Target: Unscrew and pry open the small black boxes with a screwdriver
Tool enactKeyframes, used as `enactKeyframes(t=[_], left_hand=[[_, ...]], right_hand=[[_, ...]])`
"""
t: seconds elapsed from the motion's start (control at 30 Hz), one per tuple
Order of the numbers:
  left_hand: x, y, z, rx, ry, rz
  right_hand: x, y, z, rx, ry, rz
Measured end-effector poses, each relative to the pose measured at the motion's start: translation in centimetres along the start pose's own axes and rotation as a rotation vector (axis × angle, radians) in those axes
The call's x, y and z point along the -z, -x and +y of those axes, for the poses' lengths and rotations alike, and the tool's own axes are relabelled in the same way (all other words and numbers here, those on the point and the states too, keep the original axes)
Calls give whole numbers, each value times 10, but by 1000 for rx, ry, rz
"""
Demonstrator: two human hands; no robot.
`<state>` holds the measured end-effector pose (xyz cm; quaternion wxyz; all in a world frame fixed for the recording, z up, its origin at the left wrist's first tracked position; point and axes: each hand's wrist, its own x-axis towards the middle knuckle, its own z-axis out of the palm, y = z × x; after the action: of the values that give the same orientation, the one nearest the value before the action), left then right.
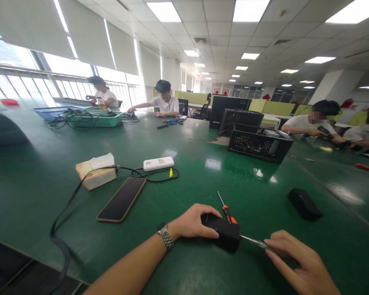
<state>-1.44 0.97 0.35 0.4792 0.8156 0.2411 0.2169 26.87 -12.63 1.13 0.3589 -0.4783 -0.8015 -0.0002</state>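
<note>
My left hand (195,223), with a metal watch on its wrist, is closed around a small black box (227,234) on the green table. The fingers go over its far side and the thumb presses the near side. From the right, my right hand (292,256) grips a screwdriver (254,241) whose thin metal shaft meets the right end of the box. Its handle is mostly hidden by my fingers. Just behind the box lies a second screwdriver (229,213) with an orange and black handle. Further right rests another black box (304,204).
A phone (122,200), a tissue pack (96,172) and a white power bank (158,163) with a black cable lie to the left. Black computer cases (260,144) stand further back. A green basket (94,119) holds cables. Several people sit around the table.
</note>
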Motion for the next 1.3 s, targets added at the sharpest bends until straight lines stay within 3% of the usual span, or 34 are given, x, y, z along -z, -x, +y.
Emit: enactKeyframes(t=[0.1,0.2,0.43,0.53,0.67,0.83,0.9,1.07,1.3], left_hand=[[-2,0,0,2,-12,21],[-4,-1,2,-37,-32,20],[-4,-1,3,-91,-106,32],[-4,-1,3,-96,-113,7],[-4,-2,2,-89,-94,-10],[-5,-3,2,-70,-67,-23],[-5,-3,3,-75,-58,-28],[-6,-3,4,-114,-79,-22],[-7,-6,4,-128,-109,-4]], right_hand=[[1,-1,-7,78,45,61],[1,-4,-15,69,68,39],[-7,-5,-17,-333,-22,-209],[-8,-5,-13,-417,-76,-280],[-9,-4,-10,-333,-74,-205],[-15,2,-9,-38,19,-24],[-17,3,-11,-52,-6,-13],[-18,-1,-18,-275,-73,-107],[-14,-10,-20,-169,-64,-70]])
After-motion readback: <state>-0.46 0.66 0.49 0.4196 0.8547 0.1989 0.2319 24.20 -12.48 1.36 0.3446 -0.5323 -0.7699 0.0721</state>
